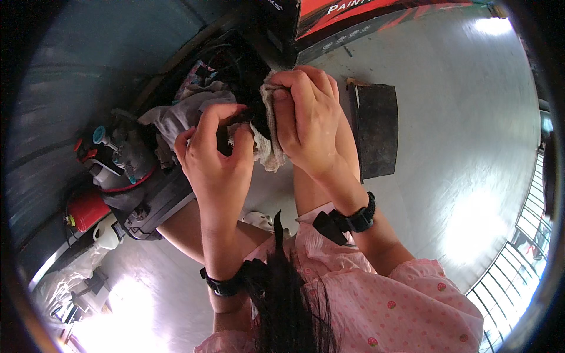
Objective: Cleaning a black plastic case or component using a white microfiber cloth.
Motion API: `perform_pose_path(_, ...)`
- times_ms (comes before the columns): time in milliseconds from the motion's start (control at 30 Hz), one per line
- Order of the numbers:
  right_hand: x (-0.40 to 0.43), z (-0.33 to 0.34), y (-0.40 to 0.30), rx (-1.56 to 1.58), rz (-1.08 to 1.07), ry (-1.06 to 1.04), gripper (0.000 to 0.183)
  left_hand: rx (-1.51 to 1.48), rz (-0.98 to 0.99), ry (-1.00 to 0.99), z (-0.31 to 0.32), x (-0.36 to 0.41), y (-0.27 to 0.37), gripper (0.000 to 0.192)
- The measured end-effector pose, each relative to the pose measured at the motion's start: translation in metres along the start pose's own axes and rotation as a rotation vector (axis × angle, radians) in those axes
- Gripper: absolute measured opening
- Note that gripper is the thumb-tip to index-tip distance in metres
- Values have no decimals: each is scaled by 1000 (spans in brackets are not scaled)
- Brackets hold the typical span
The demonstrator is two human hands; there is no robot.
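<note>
A pale, frayed cloth [270,152] hangs between my hands in front of me. My right hand [311,119] grips its upper edge, with thumb and fingers pinched together. My left hand [218,152] is curled at the cloth's left side, and its thumb meets a small dark thing [243,117] that I cannot make out. Whether the left fingers also hold the cloth is hard to tell. Grey crumpled cloth [172,119] lies just beyond my left hand, next to dark cables or straps in shadow.
A grey and black canister-like device [128,163] with a teal knob stands at the left, near a red cylinder [88,210] and a white plastic container [106,234]. A black and red printed box [344,22] is at the top. A dark flat block [376,132] lies on the floor to the right.
</note>
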State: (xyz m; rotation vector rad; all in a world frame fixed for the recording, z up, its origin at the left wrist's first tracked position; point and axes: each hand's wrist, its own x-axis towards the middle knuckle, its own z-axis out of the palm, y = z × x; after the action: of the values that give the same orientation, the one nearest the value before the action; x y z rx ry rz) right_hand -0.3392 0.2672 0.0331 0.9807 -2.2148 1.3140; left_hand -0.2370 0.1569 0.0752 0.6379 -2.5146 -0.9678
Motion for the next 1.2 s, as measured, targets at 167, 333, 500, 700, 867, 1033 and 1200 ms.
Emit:
perform_pose_path(167, 0, 1, 2, -2, -13, 1, 19, 2, 59, 78, 4, -4, -5, 17)
perform_pose_path(333, -1, 2, 3, -10, -32, -1, 22, -100, 31, 243, 5, -9, -7, 13)
perform_pose_path(500, 0, 2, 2, -9, -25, 6, 23, 20, 81, 202, 11, 2, -1, 10)
perform_pose_path(700, 0, 2, 0, -32, -1, 0, 22, -74, -124, 35, 6, 6, 4, 17)
perform_pose_path(867, -1, 1, 0, -26, 19, -9, 20, 202, -47, 82, 9, 8, 9, 19)
perform_pose_path(1033, -3, -2, 2, -45, -1, -6, 20, -76, -84, -19, 5, 4, 1, 17)
perform_pose_path(1200, 0, 1, -3, -37, 27, -2, 17, -39, -113, -7, 2, 9, 10, 18)
